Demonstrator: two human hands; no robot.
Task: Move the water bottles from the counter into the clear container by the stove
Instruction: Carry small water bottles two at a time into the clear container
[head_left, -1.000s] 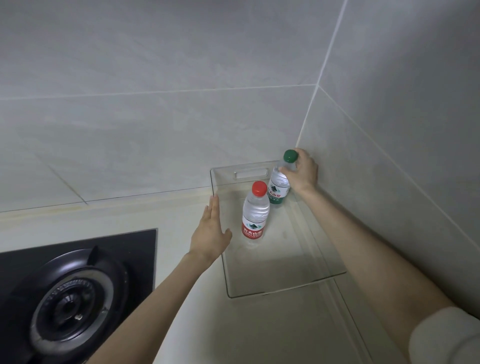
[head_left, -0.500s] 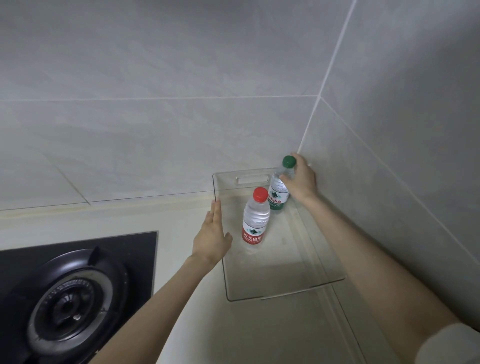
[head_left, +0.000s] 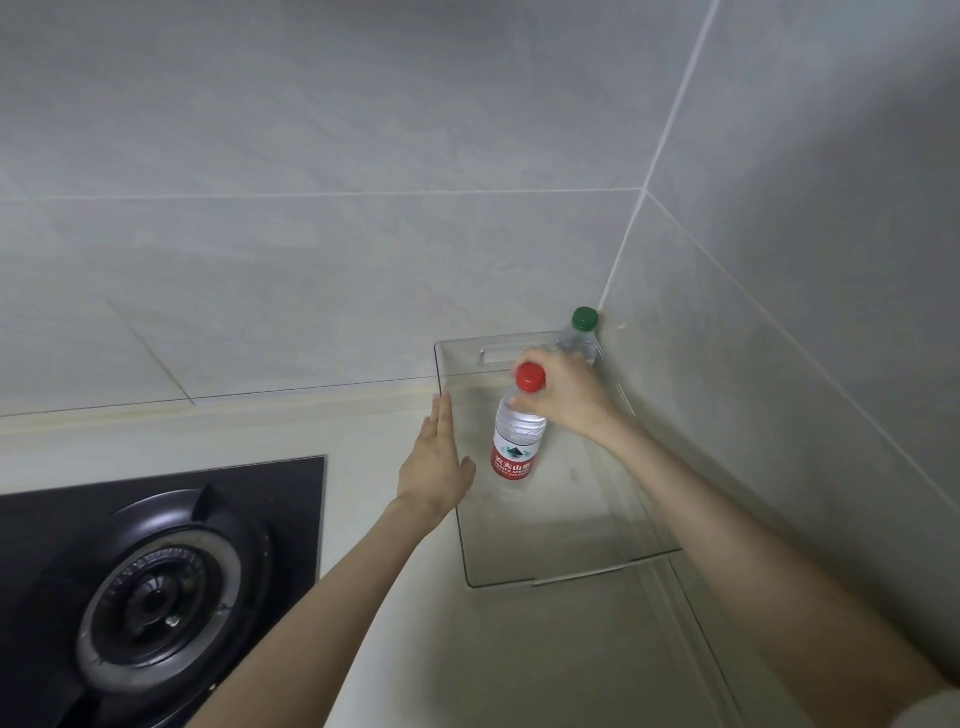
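A clear container (head_left: 519, 569) lies on the counter in the corner, right of the stove. Inside it stands a red-capped water bottle (head_left: 514, 441) with a red label. My right hand (head_left: 566, 397) grips its neck just below the cap. A green-capped bottle (head_left: 581, 332) stands free in the container's far right corner, its lower part hidden behind my right hand. My left hand (head_left: 434, 470) rests flat, fingers straight, against the container's left wall and holds nothing.
A black gas stove (head_left: 156, 587) with a round burner fills the lower left. Grey tiled walls (head_left: 311, 260) close the corner behind and to the right of the container. Pale counter (head_left: 395, 649) runs between stove and container toward me.
My right hand let go of the green-capped bottle in the far corner and moved left onto the neck of the red-capped bottle. My left hand stayed against the container's wall.
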